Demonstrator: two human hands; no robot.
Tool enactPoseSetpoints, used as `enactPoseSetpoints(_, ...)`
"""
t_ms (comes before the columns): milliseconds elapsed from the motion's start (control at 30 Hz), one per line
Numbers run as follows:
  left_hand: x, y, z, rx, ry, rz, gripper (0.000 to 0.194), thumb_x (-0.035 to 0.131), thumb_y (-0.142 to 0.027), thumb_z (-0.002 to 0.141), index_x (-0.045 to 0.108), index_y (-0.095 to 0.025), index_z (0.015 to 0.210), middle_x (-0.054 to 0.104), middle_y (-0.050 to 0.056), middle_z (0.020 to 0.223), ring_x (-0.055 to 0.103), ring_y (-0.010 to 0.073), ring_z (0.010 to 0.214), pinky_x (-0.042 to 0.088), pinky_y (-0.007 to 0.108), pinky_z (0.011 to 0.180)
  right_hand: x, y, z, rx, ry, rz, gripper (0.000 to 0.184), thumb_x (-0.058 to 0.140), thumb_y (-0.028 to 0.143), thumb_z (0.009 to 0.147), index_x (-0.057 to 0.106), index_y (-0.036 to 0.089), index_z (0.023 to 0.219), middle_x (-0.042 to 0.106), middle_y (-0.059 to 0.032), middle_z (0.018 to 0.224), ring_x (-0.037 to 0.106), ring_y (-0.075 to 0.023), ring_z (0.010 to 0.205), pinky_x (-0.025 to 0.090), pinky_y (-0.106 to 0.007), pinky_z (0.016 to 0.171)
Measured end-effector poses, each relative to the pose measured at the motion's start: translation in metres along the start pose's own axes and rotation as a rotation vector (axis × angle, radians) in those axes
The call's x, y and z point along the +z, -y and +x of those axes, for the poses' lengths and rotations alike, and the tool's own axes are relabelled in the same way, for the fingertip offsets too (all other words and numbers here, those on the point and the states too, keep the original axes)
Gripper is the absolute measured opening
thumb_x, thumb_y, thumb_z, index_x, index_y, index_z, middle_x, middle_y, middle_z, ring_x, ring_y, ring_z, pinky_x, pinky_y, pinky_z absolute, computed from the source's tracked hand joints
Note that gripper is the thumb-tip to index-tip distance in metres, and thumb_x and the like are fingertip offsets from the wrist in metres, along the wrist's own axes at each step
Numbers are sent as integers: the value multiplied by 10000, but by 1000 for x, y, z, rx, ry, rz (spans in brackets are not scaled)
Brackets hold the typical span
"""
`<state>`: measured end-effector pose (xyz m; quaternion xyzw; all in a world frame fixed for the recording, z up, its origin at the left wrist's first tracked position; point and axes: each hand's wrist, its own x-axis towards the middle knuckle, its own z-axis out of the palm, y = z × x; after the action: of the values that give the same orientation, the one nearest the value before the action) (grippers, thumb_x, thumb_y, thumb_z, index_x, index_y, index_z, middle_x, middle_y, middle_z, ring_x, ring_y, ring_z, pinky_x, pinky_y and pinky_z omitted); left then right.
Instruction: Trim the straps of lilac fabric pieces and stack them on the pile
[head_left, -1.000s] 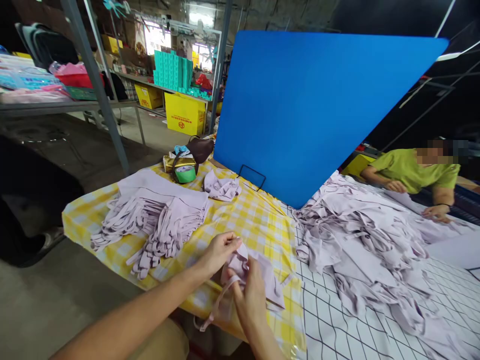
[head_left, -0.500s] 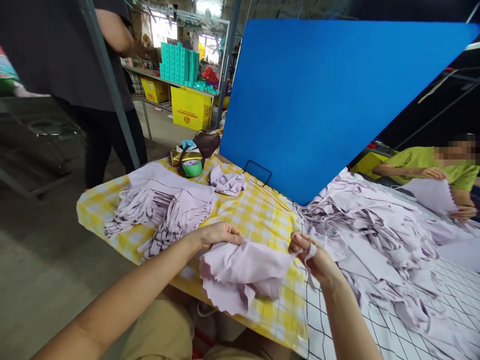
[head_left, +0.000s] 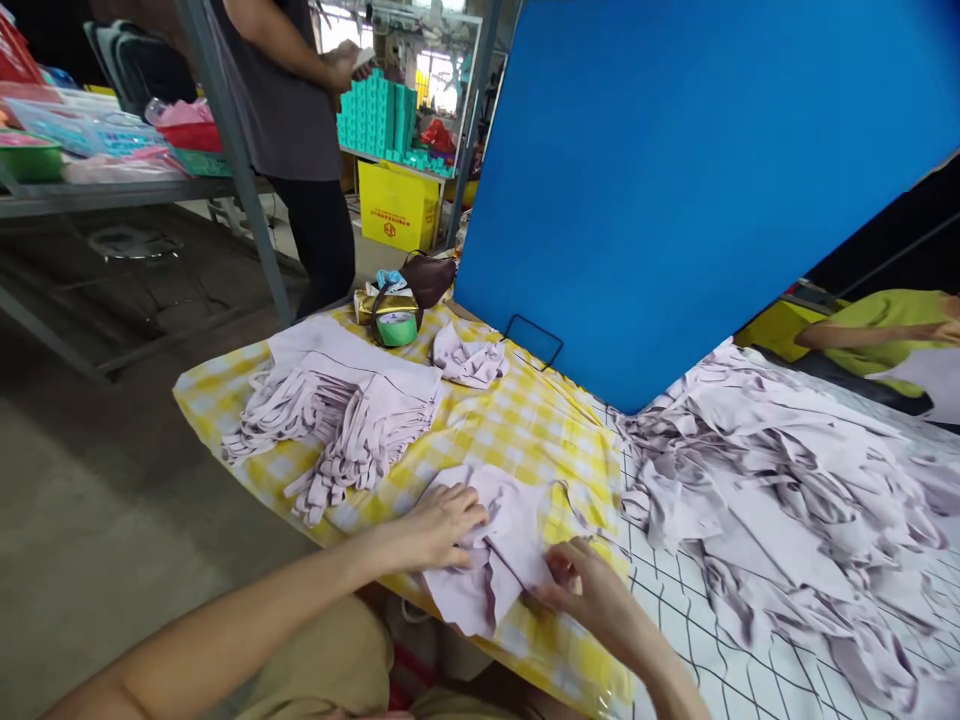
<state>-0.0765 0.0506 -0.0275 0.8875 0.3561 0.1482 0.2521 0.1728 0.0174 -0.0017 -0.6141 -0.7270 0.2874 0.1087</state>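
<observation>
A lilac cloth piece (head_left: 506,510) with a scalloped edge lies partly folded on the yellow checked cover in front of me. My left hand (head_left: 448,525) rests on its left part, fingers spread over the cloth. At the right edge of the same piece, my right hand (head_left: 577,582) has its fingers and thumb curled round the border; the fingertips are partly hidden. A thin lilac strap (head_left: 576,508) runs off the piece onto the cover, outside both hands. To the left lies a stack of lilac pieces (head_left: 345,375) with many straps hanging down.
A large heap of lilac cloth (head_left: 780,480) covers the right side. A blue board (head_left: 645,200) leans behind the table beside a black wire stand (head_left: 534,340). Green tape (head_left: 396,328) and a brown bag (head_left: 431,278) sit at the back. One person stands left; another sits right.
My right hand has let go of the strap and moved down to the cloth's edge. The cloth now lies flatter, with my left hand spread on it. The view has shifted; the standing person appears further right.
</observation>
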Motion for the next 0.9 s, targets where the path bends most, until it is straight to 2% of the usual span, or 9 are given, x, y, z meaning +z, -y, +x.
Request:
enactPoseSetpoints(133,7,4,1,-15,10,66,28,597,-179,787,590,-153,778,557,59,913,498,207,915,380,290,801,12,4,-9,33,52,169,209,523,336,748,457,210,596,520,5,641,495,-158,586,390,-285,558)
enactPoseSetpoints(267,1,8,10,-119,-60,-85,153,498,-151,829,580,-164,700,579,45,782,520,189,822,374,270,732,-10,1,-6,75,150,615,301,412,487,841,481,211,741,579,-4,645,551,-174,619,430,-316,642)
enactPoseSetpoints(333,-3,7,13,-201,-99,-152,173,486,-185,835,570,-171,684,571,31,715,524,180,757,363,259,677,-16,-2,0,165,-31,533,316,439,514,815,466,214,717,556,-7,610,544,-189,606,427,-330,628)
enactPoseSetpoints(400,-5,4,17,-281,-138,-165,196,481,-215,836,558,-174,661,559,25,668,524,179,719,351,257,644,-10,-3,7,236,-367,266,298,468,504,788,463,216,709,549,-31,650,537,-211,627,414,-337,589)
enactPoseSetpoints(467,-7,0,21,-319,-186,-160,199,471,-238,846,565,-172,684,575,34,685,530,182,724,351,259,643,5,3,9,126,-568,40,236,439,436,825,490,209,779,568,-70,781,549,-220,693,418,-337,593)
enactPoseSetpoints(500,-8,-2,23,-323,-212,-161,199,462,-244,855,572,-170,707,588,40,707,534,183,732,353,260,647,13,8,8,-4,-550,-25,200,413,385,856,505,207,844,575,-84,861,559,-218,742,430,-336,621)
enactPoseSetpoints(633,-16,-4,33,-315,-287,-181,238,410,-269,892,596,-168,783,619,43,732,547,172,697,352,258,631,38,32,-4,-493,-138,-262,118,518,252,841,542,239,956,596,-61,974,565,-209,838,456,-320,686)
enactPoseSetpoints(733,-21,0,42,-366,-322,-169,244,418,-302,898,616,-170,849,636,48,727,567,180,691,357,259,630,46,34,-11,-561,-44,-437,178,634,185,736,554,233,888,603,-44,913,554,-225,798,454,-318,623)
enactPoseSetpoints(900,-29,9,57,-396,-326,-85,253,437,-329,896,634,-181,954,666,80,823,600,229,789,373,278,689,57,25,-17,-575,-134,-532,240,451,-17,758,520,213,758,600,-48,877,519,-207,762,421,-309,616)
